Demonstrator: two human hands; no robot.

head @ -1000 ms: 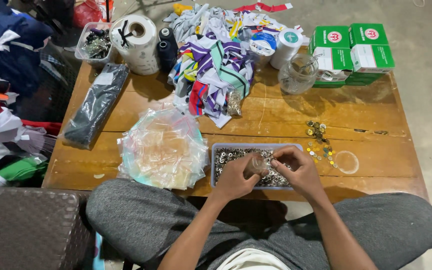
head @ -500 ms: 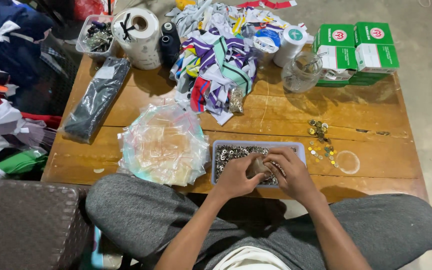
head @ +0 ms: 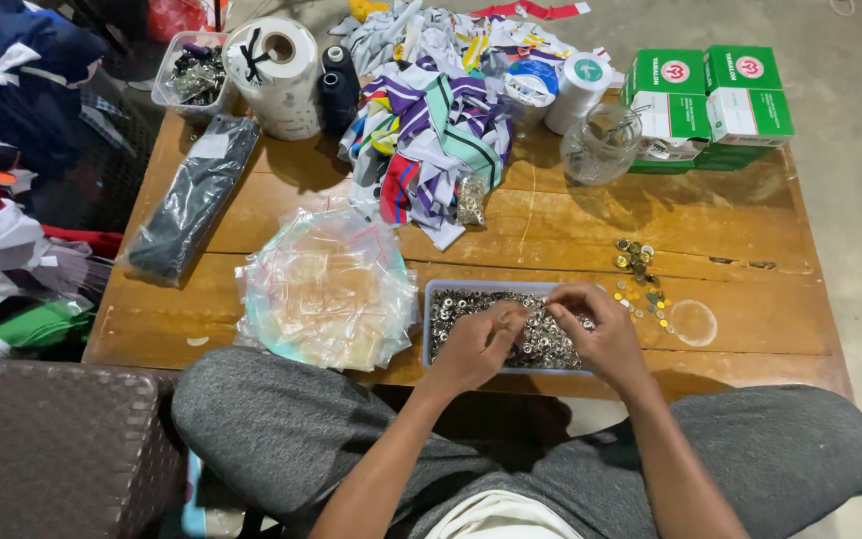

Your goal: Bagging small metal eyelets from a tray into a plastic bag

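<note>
While the head camera looks down, both hands work over the shallow tray [head: 438, 299] of small silver metal fasteners [head: 451, 309] at the near edge of the wooden table [head: 750, 225]. Left hand [head: 476, 344] curls closed, fingertips pinching among the pieces; what it grips I cannot tell. Right hand [head: 596, 329] bends its fingers down into the tray's right end, pinching too. Just left sits a pile of clear plastic bags [head: 326, 289]; loose gold pieces [head: 641, 274] lie right.
</note>
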